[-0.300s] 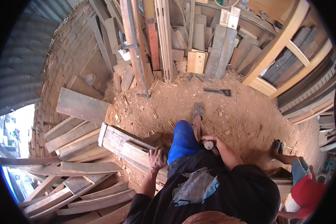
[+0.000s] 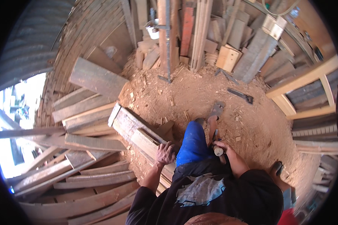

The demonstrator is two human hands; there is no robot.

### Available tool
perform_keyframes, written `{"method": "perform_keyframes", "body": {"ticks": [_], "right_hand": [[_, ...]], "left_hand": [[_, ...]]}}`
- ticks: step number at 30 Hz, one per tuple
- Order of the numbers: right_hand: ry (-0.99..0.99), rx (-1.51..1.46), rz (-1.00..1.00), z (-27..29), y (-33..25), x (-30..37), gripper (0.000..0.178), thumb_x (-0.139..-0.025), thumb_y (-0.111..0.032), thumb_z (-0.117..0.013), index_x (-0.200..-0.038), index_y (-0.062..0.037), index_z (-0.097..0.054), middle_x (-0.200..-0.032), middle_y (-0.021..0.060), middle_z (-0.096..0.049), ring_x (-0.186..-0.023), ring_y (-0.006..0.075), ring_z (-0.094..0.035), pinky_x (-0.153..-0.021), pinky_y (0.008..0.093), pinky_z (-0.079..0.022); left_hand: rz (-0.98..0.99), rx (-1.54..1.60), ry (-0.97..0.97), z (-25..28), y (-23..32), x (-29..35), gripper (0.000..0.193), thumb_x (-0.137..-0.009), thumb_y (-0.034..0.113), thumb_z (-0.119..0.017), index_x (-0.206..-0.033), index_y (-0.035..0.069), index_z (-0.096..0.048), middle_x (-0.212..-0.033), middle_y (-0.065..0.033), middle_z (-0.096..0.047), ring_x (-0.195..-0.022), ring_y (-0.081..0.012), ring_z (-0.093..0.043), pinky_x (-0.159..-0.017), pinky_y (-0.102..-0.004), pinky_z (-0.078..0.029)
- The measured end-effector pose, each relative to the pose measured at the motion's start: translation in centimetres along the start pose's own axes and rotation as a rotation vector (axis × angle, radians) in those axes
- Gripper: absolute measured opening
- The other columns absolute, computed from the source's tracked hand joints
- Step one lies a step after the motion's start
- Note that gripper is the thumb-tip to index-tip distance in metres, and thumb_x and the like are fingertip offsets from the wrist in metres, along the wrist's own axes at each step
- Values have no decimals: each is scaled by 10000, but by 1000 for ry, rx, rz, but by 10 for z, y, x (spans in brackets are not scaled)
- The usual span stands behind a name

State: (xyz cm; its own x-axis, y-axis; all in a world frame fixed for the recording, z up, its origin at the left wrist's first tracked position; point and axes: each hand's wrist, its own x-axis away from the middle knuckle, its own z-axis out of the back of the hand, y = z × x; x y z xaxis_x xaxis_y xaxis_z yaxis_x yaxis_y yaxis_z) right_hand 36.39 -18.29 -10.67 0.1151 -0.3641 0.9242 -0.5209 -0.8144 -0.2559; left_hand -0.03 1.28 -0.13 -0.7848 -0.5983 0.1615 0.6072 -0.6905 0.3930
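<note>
Left of the blue-clad leg [image 2: 191, 140], the left hand [image 2: 165, 153] lies half-curled on a wood piece [image 2: 145, 144] atop the long board [image 2: 124, 122], whether gripping it undeterminable, while right of that leg the right hand [image 2: 223, 145] is closed around a round-ended tool [image 2: 218, 151].

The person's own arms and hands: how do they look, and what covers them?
The left hand and right hand wear no gloves. The forearms are bare below loose black cloth sleeves; the black shirt has a grey-and-blue print.
</note>
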Motion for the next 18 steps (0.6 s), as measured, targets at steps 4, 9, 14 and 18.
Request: {"method": "perform_keyframes", "body": {"ticks": [4,9,14,18], "right_hand": [[63,38,-10,-2,-6,-14,282,-869,-316,-737,-979,-57,-717,-830,60,-689,-682,189,-659,-586,347,-533],[-69,66,40,25,26,-61,280,-917,-321,-673,-1024,-64,-709,-842,44,-675,-712,175,-654,-634,345,-544],[-65,-109,190,43,41,-55,205,-914,-303,-668,-935,-99,-669,-793,48,-681,-684,175,-655,-613,326,-548],[123,-70,505,46,9,-1,256,-900,-316,-669,-939,-63,-664,-794,43,-655,-680,171,-621,-637,313,-523]], "left_hand": [[49,32,-48,4,1,-2,540,-761,310,-668,-1261,120,-595,-1361,-113,-560,-1064,-344,-539,-909,-485,-424],[-91,121,216,17,1,0,349,-792,241,-653,-1122,126,-662,-1238,-85,-635,-1005,-311,-571,-865,-450,-432],[-28,-68,176,4,-2,16,357,-784,334,-616,-1086,147,-657,-1154,-54,-630,-971,-285,-519,-862,-431,-392],[-27,-86,183,-7,-2,8,337,-768,353,-624,-1027,139,-649,-1065,-57,-627,-925,-283,-516,-842,-424,-394]]}}
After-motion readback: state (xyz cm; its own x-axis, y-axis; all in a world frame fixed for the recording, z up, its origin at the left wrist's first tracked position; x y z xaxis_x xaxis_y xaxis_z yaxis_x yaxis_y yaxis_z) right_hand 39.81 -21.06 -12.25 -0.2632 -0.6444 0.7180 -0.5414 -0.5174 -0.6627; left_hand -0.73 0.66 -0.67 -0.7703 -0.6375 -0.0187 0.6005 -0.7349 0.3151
